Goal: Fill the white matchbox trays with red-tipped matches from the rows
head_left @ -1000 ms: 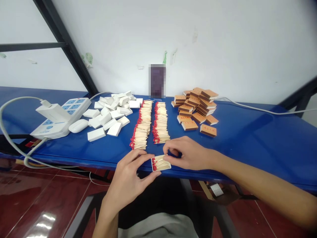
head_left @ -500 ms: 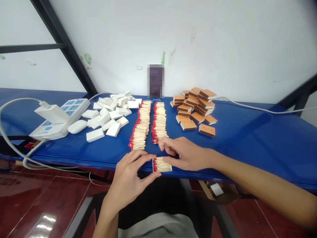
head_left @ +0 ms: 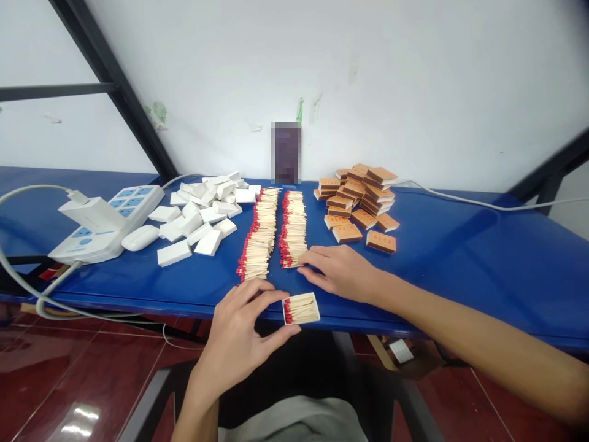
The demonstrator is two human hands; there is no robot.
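A small white matchbox tray with red-headed matches in it is at the table's front edge. My left hand steadies it at its left end, index finger above and thumb below. My right hand is at the near end of the right-hand row of matches, its thumb and fingers closed around the stick ends there. To the left runs a second, longer row of matches, heads also pointing left.
White tray pieces are heaped at left, beside a power strip with a charger and a white rounded case. Orange-brown matchbox sleeves are piled at right. A pixelated dark rectangle stands against the wall.
My right hand has moved from over the tray up to the near end of the right match row. My left hand stays at the tray, which now shows in full.
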